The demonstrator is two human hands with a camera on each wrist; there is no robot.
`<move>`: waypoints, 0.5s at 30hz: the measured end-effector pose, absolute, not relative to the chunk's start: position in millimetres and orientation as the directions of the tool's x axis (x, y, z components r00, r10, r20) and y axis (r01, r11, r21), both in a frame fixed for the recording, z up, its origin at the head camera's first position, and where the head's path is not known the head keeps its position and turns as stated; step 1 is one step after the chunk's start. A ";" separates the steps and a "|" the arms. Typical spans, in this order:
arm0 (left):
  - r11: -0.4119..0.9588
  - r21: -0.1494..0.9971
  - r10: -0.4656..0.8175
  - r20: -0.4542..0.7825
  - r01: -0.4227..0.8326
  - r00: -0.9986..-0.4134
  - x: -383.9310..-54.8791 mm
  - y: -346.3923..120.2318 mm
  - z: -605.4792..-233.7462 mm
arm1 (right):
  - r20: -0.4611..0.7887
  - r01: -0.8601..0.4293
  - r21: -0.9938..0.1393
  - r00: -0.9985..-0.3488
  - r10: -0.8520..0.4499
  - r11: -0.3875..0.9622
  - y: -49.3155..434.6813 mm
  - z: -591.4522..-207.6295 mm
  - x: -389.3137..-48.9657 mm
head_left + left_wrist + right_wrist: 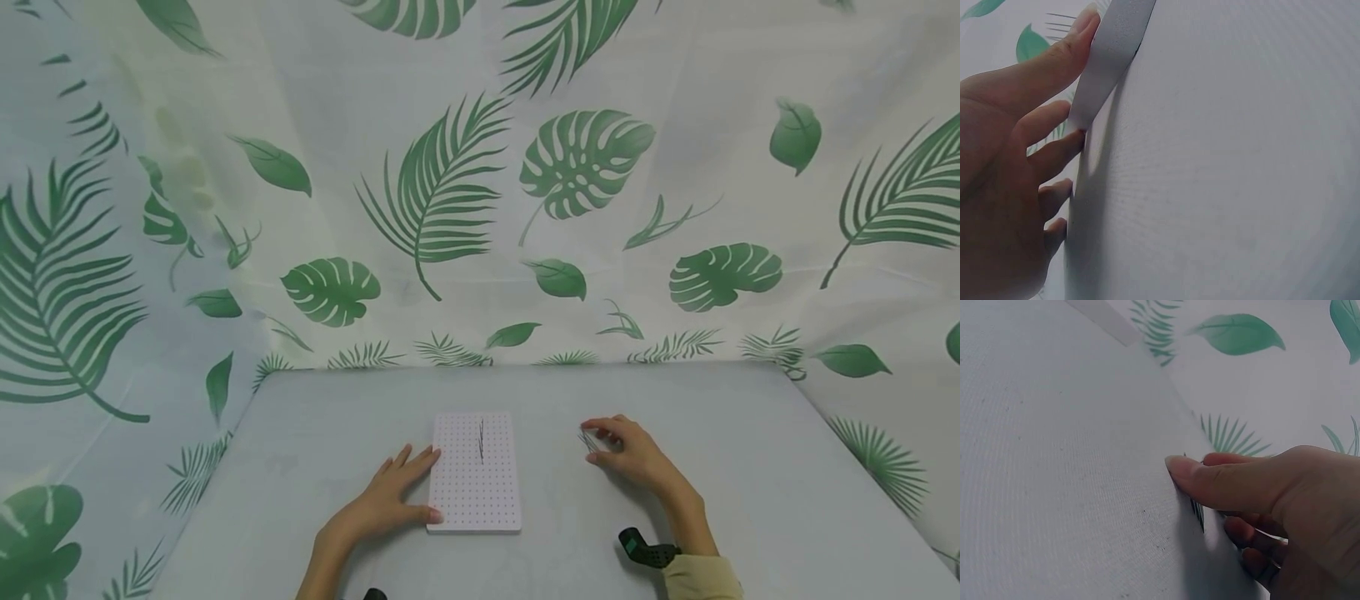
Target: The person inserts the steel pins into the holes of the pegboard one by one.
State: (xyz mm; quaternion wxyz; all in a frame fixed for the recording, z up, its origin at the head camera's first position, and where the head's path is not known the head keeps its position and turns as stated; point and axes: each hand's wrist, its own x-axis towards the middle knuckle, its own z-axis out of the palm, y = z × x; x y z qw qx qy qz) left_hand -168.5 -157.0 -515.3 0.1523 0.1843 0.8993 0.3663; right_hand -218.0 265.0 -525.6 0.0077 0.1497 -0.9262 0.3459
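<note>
Sleeve [702, 577] | left fingers [417, 514] apart, touching board's [474, 497] left edge | right fingers [600, 423] pinching pins [1197, 514] | table [551, 475] between

One perforated board [461, 492], two grips [386, 498] [633, 454]

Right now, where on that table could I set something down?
Bare table lies left of the left hand, right of the right hand, and between that hand and the dotted board. It's crowded at the board's left edge and around the pinched dark pins.
</note>
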 end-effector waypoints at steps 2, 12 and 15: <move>0.664 0.714 0.442 -0.139 0.220 -0.886 -168.0 -157.4 -515.2 | 0.116 -0.270 -0.639 -0.960 -0.256 0.720 264.6 -526.2 -217.7; 0.656 0.719 0.446 -0.125 0.228 -0.886 -167.9 -158.4 -517.3 | 0.123 -0.176 -0.679 -0.984 -0.126 0.713 266.2 -526.1 -215.0; 0.659 0.717 0.446 -0.130 0.226 -0.886 -168.5 -157.8 -518.3 | 0.123 -0.166 -0.695 -0.986 -0.111 0.700 270.1 -526.9 -215.5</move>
